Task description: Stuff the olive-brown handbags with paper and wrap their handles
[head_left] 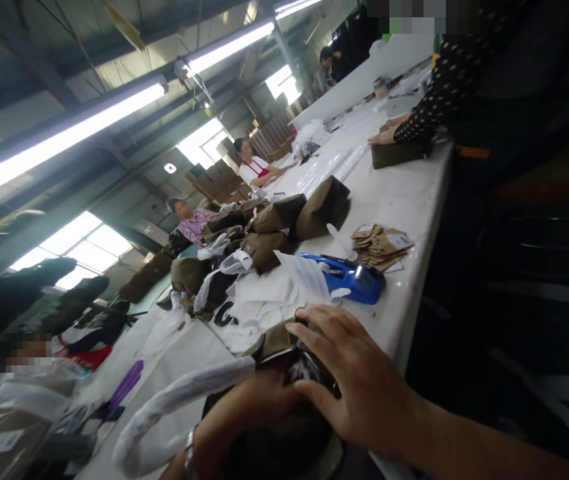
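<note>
An olive handbag [275, 337] with an unzipped metal zipper is at the near edge of the table, its handle [152, 407] wrapped in white material. My left hand [269, 393], a bracelet at its wrist, reaches into the bag's opening; its fingers are hidden inside. On the right side of that opening is my right hand [347, 357], its fingers bent over the rim and its thumb toward the opening, gripping the edge. Just beyond lie a blue tape dispenser [359, 280] and white paper sheets [284, 283].
Several olive bags [267, 250] are heaped farther along the white table [414, 200]. Brown tags [382, 245] lie near its right edge. A co-worker's hands [389, 130] rest on another bag [397, 155]. Other people sit across the table. A plastic-wrapped package [7, 427] is at lower left.
</note>
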{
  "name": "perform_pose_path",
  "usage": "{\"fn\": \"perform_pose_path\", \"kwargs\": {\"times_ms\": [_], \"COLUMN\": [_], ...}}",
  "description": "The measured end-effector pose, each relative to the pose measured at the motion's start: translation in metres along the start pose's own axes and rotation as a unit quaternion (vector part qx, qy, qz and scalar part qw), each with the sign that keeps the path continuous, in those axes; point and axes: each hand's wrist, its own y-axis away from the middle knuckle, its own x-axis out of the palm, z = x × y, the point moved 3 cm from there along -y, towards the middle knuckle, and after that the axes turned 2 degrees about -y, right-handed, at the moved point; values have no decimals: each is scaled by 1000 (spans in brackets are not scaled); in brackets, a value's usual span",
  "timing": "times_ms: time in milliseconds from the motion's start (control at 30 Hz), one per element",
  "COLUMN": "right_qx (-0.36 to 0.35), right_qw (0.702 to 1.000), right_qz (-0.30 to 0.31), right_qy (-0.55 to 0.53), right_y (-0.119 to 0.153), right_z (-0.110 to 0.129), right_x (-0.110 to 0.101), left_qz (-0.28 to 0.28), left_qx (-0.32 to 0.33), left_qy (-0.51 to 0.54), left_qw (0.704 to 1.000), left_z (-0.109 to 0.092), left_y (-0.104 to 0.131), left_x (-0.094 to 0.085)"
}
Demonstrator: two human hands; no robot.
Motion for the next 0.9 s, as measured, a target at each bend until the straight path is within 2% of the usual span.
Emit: {"fn": "perform_pose_path", "kwargs": {"times_ms": [67, 133, 200, 267, 333, 433, 500, 600, 700, 800, 900], "right_qx": [68, 117, 164, 197, 206, 204, 212, 231, 230, 218, 201], "right_qw": [997, 986, 964, 948, 944, 938, 940, 935, 930, 933, 941], "right_qz": [31, 112, 203, 251, 242, 203, 208, 249, 279, 279, 262], "right_qy": [30, 46, 42, -2, -93, -191, -168, -101, -64, -58, -79], "right_y": [18, 27, 27, 21, 13, 10, 10, 4, -9, -16, -10], "right_z": [-4, -5, -7, -11, -14, -17, -17, -16, -17, -18, -15], "right_x": [-9, -6, 3, 13, 22, 33, 36, 36, 33, 31, 30], "left_qz": [75, 106, 84, 50, 41, 68, 86, 103, 93, 80, 84], "left_qx": [-43, -90, -97, -74, -64, -96, -112, -121, -123, -120, -133], "left_qy": [57, 113, 93, 8, -74, -131, -132, -105, -86, -72, -66], "left_qw": [995, 984, 987, 996, 994, 984, 981, 982, 984, 987, 985], "left_z": [7, 15, 19, 21, 21, 20, 21, 24, 27, 22, 15], "left_y": [6, 11, 12, 10, 8, 8, 9, 11, 12, 12, 15], "left_x": [-7, -7, -3, 3, 6, 3, -2, -6, -6, -4, -1]}}
